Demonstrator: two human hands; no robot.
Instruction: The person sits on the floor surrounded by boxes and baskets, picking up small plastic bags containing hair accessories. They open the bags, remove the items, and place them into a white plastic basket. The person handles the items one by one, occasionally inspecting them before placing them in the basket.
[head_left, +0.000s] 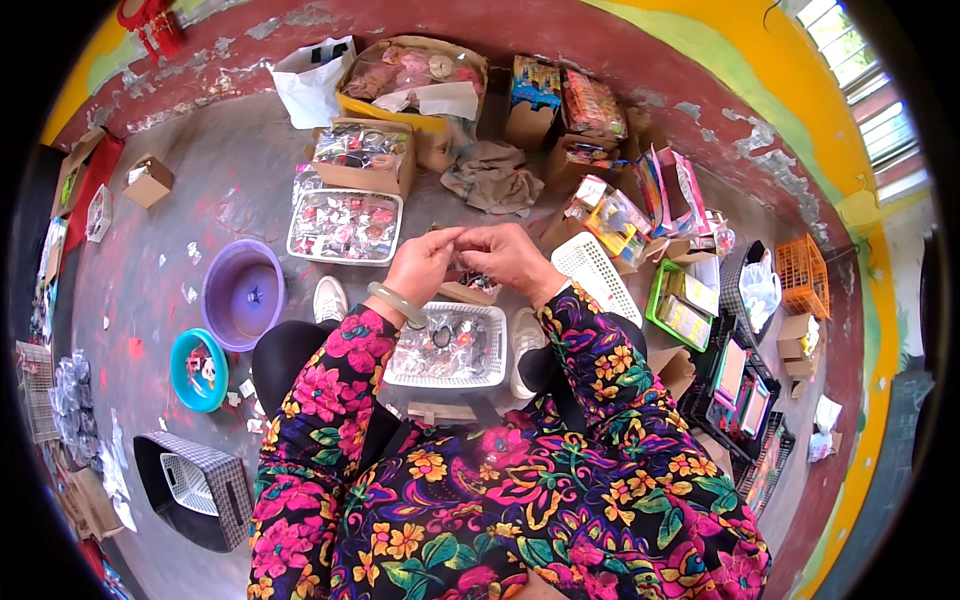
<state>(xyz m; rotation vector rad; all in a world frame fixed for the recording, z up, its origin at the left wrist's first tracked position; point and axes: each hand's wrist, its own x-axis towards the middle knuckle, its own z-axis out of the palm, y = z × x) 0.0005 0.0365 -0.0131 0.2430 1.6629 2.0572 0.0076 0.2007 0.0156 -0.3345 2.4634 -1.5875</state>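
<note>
Fingers (480,238) of both hands (422,265) (515,260) pinch together near a white openwork basket (445,381) of clear packets (468,342).

From the left hand (425,267) and right hand (512,258), a basket (446,381) of packets (455,350) sits on the floor (130,290) at six o'clock. A second basket (342,259) lies toward ten, a carton (385,180) just behind it; a tub (240,305) stands at nine, a bowl (200,402) at eight, a crate (803,275) at three.
</note>
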